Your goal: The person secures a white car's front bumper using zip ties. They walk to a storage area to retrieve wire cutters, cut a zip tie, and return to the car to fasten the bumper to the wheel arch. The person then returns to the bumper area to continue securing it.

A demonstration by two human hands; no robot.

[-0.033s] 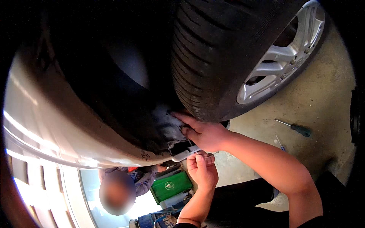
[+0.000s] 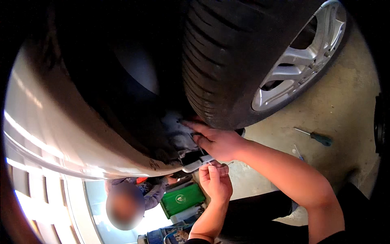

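A car's fender edge (image 2: 134,156) curves in from the left to a pale grey plastic tab (image 2: 193,166) below the tyre (image 2: 227,65). Right under this tab, my left hand (image 2: 216,181) is closed in a pinch around a thin wire-like piece (image 2: 228,164), one end of which sticks out to the right. My right hand (image 2: 223,144) reaches in beneath the tyre, index finger stretched and thumb apart. Its fingertips touch or nearly touch a dusty grey part (image 2: 176,132) inside the wheel arch. The other right fingers are partly hidden.
A silver alloy wheel (image 2: 300,69) fills the upper right. On the concrete floor lie a green-handled screwdriver (image 2: 321,139) and a smaller blue-handled tool (image 2: 300,154). Beyond the fender are another person (image 2: 154,195), a green bin (image 2: 183,200) and a blue drum (image 2: 162,236).
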